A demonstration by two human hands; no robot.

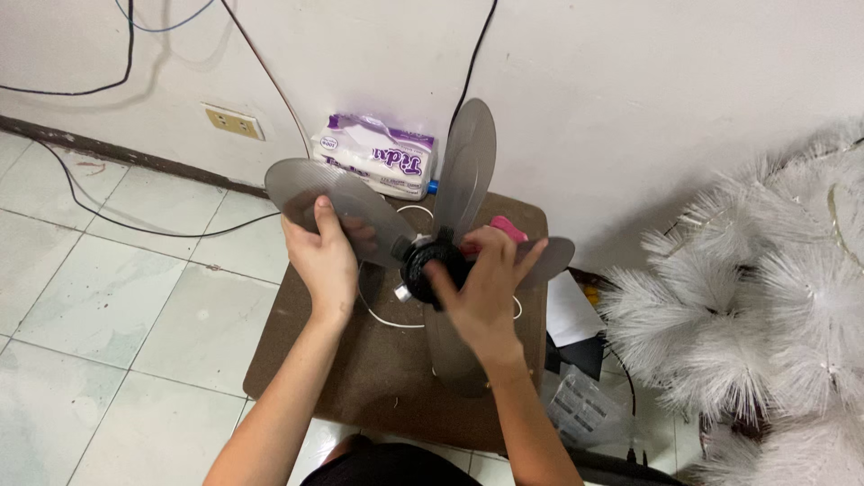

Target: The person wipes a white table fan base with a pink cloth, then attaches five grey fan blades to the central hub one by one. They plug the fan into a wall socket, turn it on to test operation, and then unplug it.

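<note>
A grey see-through fan blade [454,193], with several wide paddles spreading from a black hub [434,263], is held up over a small brown table [378,360], roughly above its middle. The left hand [324,256] has its grip closed on the paddle that points left, thumb lying on top of it and the fingers showing dimly through the plastic underneath. The right hand [486,283] rests at the hub with its fingers spread over the black centre and the right-hand paddle; it is blurred, so I cannot tell whether its grip is closed on the hub or only laid against it. One paddle stands up toward the far wall, another points down toward the near edge of the table, mostly hidden by the right forearm. Something pink [509,228] peeks out just behind the right hand. A thin white cord [387,317] loops on the table under the blade. At the far edge of the table, against the wall, lies a white and purple pack of tissues [373,157]. Black cables [126,220] trail over the pale tiled floor [108,324] to the left, and a yellowed wall socket [233,121] sits low on the wall there. To the right stands a bushy white artificial tree [765,306], with a clear plastic bag [585,405] and some papers on the floor between it and the table.
</note>
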